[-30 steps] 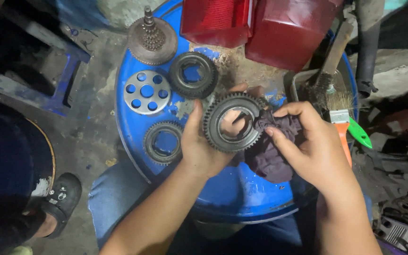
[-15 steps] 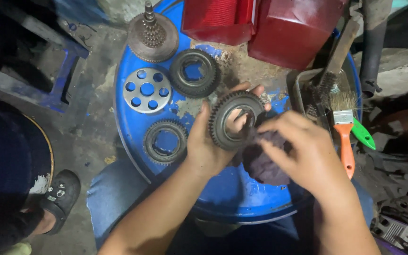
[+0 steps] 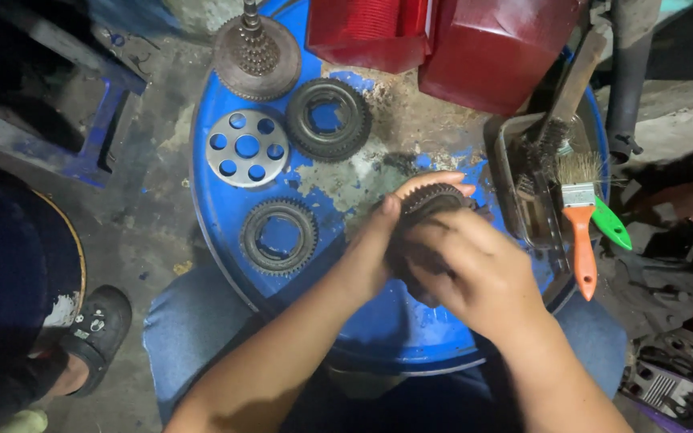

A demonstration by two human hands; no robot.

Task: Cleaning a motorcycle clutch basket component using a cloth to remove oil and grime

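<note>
My left hand (image 3: 370, 256) clamps toothed gear (image 3: 435, 196) above blue drum top (image 3: 218, 200), right of centre; right hand (image 3: 475, 269) closes over it. Greasy teeth: gear may slip, strike ring gear (image 3: 279, 236).

three loose ring gears show: one (image 3: 329, 119) and another (image 3: 279, 236) lying on the blue drum top (image 3: 226, 208), a third (image 3: 435, 198) between two hands. there is one perforated metal disc (image 3: 247, 147), one gear shaft cluster (image 3: 256, 50), two brushes (image 3: 581, 224) (image 3: 559, 108) and two red covers (image 3: 368, 30) (image 3: 495, 52).
</note>
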